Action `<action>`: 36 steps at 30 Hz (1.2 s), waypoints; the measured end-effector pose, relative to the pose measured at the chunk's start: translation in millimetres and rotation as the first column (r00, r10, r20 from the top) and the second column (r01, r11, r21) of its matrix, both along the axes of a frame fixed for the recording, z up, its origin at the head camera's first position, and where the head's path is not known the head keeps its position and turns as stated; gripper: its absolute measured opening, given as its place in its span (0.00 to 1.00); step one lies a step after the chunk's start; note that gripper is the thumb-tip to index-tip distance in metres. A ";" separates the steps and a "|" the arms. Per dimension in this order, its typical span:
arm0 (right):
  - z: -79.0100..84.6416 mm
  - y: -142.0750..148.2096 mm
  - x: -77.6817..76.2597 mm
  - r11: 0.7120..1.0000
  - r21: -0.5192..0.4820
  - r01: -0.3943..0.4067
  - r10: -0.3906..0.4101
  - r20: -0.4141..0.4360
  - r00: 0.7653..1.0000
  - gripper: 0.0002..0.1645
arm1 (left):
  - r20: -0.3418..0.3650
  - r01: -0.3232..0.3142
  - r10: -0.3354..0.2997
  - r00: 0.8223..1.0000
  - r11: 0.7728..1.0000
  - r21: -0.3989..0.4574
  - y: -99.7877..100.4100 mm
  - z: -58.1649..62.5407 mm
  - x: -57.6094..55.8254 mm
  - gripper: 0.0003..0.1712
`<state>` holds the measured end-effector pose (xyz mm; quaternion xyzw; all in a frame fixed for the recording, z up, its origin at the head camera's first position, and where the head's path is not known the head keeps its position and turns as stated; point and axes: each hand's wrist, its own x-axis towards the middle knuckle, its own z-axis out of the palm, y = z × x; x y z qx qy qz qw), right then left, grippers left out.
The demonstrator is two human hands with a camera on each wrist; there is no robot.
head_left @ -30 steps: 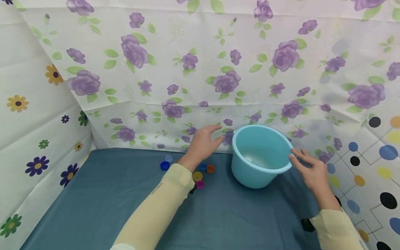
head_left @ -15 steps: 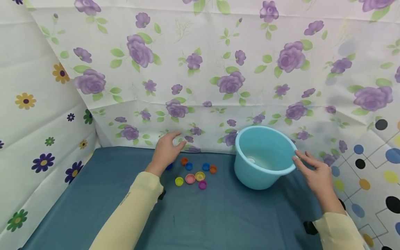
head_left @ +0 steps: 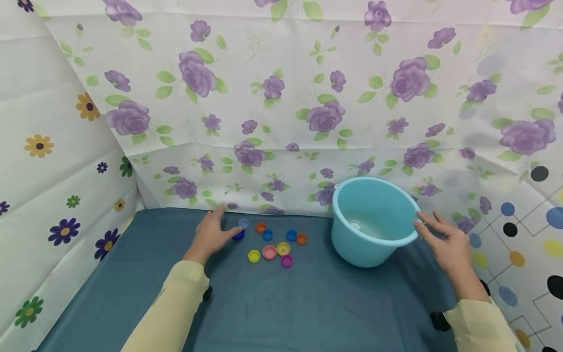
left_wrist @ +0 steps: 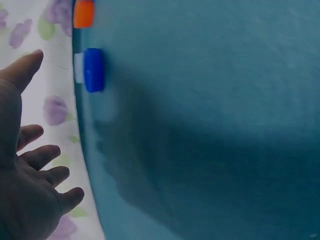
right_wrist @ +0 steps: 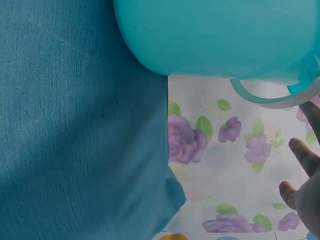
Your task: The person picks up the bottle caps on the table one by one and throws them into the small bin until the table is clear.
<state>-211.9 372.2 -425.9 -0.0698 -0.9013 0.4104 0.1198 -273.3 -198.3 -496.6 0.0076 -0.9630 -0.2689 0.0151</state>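
Observation:
My left hand [head_left: 211,237] hovers at the left of a loose group of bottle caps, thumb and fingers spread with nothing between them. Its thumb tip overlaps the dark blue bottle cap [head_left: 238,235] in the head view; behind that lies a clear cap [head_left: 243,223]. In the left wrist view the dark blue cap [left_wrist: 94,70] sits apart from the fingers. A light blue bucket [head_left: 362,252] stands upright to the right. At its right rim, my right hand [head_left: 446,244] touches with extended fingertips; the right wrist view shows the other fingers spread below the bucket's rim.
Right of the dark blue cap are several more caps, among them an orange cap [head_left: 261,227], a pink cap [head_left: 270,252], a yellow cap [head_left: 283,249] and a magenta cap [head_left: 287,261]. They lie on a blue cloth [head_left: 308,313]. Flowered sheeting [head_left: 281,112] rises behind.
My left hand has moved left and down from beside the bucket, over the caps, to their left end, uncovering them. The right hand stays at the bucket's rim.

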 end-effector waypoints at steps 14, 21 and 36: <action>-5.7 0.7 -3.8 0.988 0.152 -0.019 0.048 -0.192 0.980 0.26 | 0.076 0.010 -0.006 0.997 0.999 -0.042 0.1 -31.1 2.3 0.45; -5.4 1.3 -2.6 0.994 0.109 -0.005 0.021 -0.153 0.988 0.27 | 0.072 -0.003 0.007 0.997 0.998 -0.058 4.5 -31.5 1.7 0.41; -0.4 2.8 1.6 0.997 0.073 -0.023 0.029 -0.077 0.997 0.29 | 0.063 -0.015 0.018 0.998 0.999 -0.049 7.2 -32.5 2.7 0.33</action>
